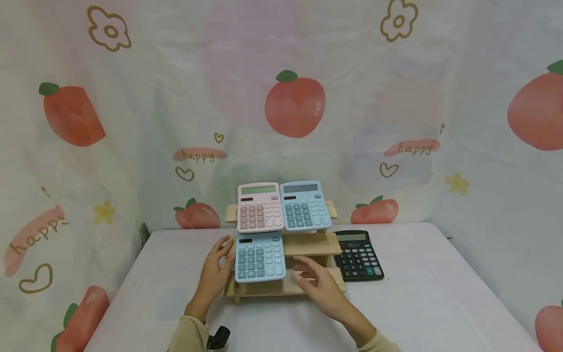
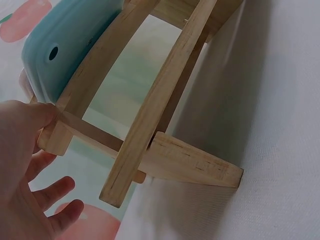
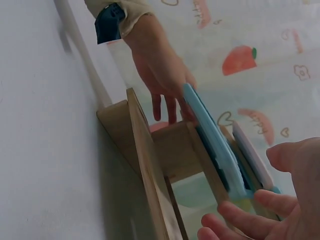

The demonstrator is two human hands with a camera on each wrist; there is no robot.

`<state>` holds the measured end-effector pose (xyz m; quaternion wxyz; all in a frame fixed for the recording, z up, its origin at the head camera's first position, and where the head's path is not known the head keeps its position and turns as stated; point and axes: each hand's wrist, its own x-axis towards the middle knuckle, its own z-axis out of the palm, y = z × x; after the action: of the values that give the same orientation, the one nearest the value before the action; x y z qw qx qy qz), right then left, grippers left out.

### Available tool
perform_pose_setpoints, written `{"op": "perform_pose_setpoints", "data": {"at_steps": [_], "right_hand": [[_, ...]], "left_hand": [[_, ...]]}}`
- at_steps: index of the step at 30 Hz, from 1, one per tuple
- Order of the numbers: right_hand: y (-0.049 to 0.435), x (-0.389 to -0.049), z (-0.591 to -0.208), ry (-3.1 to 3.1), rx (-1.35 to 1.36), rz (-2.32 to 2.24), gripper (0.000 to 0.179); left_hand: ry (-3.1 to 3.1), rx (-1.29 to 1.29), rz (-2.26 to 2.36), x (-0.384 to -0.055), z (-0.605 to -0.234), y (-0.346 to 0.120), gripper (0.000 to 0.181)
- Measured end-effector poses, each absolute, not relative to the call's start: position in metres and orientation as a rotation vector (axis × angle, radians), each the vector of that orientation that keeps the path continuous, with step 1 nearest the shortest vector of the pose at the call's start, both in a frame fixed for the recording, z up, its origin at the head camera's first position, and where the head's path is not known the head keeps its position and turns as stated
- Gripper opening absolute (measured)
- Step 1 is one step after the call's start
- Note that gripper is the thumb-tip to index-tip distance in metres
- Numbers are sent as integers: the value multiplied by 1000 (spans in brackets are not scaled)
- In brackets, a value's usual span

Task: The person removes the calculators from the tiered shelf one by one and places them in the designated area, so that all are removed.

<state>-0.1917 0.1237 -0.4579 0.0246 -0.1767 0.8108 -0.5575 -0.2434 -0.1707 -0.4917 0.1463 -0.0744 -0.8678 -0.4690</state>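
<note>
A light blue calculator (image 1: 260,259) leans on the middle tier of a wooden stepped rack (image 1: 308,244). At that tier's left end is my left hand (image 1: 215,271), thumb in front and index finger behind, gripping the plank end beside the calculator's lower corner. Its other fingers hang loose in the left wrist view. My right hand (image 1: 323,291) is held in front of the rack's right half with bent, spread fingers and nothing in them. A pink calculator (image 1: 260,208) and another blue calculator (image 1: 306,205) stand side by side on the top tier.
A black calculator (image 1: 360,256) rests close to the rack's right side. The white-covered table (image 1: 440,293) runs back to a fruit-printed cloth wall (image 1: 352,122). A dark curved object (image 1: 218,337) shows at my left sleeve.
</note>
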Motion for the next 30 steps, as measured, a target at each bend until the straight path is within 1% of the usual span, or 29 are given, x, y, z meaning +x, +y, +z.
{"op": "perform_pose_setpoints", "data": {"at_steps": [6, 15, 20, 30], "right_hand": [[110, -198, -461, 2434, -594, -1767, 58], [96, -206, -462, 2279, -637, -1847, 70], [94, -208, -465, 2190, -642, -1881, 75], [98, -214, -470, 1960, -612, -1964, 78]], "left_hand": [[-2452, -212, -1328, -242, -495, -170, 45], [-2414, -194, -1334, -243, -497, -167, 44], [-2411, -202, -1317, -242, -498, -165, 43], [-2443, -179, -1344, -241, -494, -166, 44]]}}
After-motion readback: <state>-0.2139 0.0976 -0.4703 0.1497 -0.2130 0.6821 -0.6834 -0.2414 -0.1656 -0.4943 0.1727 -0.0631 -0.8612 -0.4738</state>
